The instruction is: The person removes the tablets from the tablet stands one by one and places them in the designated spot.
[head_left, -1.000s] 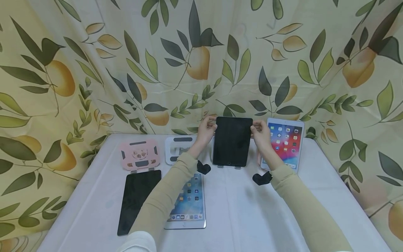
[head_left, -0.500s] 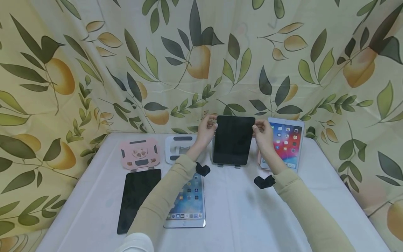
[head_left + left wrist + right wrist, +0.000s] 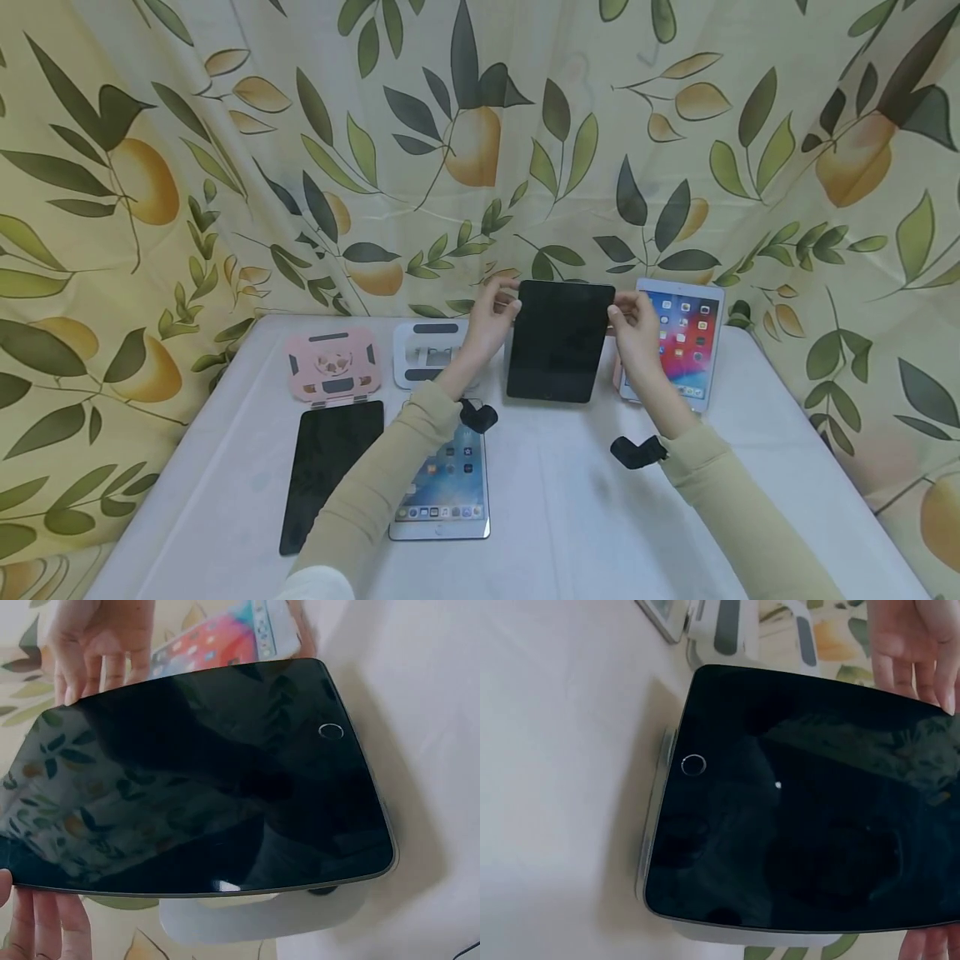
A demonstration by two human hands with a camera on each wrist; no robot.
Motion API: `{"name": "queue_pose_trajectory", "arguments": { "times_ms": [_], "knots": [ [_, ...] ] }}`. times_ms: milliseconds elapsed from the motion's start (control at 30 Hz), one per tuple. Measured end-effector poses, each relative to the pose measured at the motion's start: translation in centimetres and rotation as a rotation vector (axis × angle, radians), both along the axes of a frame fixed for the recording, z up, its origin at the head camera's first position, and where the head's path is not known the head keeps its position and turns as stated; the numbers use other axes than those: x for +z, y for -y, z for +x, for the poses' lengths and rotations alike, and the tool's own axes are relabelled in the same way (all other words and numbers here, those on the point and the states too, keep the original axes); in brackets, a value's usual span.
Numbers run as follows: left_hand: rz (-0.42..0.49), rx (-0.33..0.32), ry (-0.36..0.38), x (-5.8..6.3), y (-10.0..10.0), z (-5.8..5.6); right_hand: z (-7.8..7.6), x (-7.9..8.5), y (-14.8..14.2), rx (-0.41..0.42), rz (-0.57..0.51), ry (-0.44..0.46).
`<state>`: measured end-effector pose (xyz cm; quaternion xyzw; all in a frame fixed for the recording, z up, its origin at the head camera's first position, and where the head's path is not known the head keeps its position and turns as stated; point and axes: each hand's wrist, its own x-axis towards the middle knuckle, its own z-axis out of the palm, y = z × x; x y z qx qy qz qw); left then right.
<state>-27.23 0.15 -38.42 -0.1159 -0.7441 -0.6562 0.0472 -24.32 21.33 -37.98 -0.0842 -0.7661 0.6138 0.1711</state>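
1. The black tablet (image 3: 561, 340) leans in front of a pale stand (image 3: 225, 922), near the far edge of the tabletop (image 3: 562, 500); whether its bottom edge touches the stand is unclear.
2. Left hand (image 3: 491, 323) and right hand (image 3: 634, 327) each pinch one upper side; equal grip pressure should prevent twisting.
3. Best to move slowly, clear of the lit tablet (image 3: 686, 337) near the right hand.

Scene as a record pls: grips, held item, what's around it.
held: dark-screened tablet
left grip: pinches its left edge
right grip: pinches its right edge
behind it: pale stand, contact unclear
right: propped lit tablet
front left: black tablet, blue-screened tablet
back left: pink stand, white stand
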Motion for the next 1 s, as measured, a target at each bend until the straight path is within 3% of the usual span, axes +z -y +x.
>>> {"name": "queue_pose_trajectory", "arguments": {
  "times_ms": [233,533,1000],
  "knots": [
    [-0.002,-0.023,-0.003,-0.3,0.1,1.5,1.5,0.0,-0.1,-0.014,0.004,0.059],
    [0.006,-0.032,-0.004,-0.9,0.3,3.0,3.2,-0.1,-0.3,0.009,0.014,0.062],
    [0.053,-0.046,0.057,-2.1,0.5,5.4,5.2,-1.0,-0.7,0.062,0.032,0.102]
  ]
}}
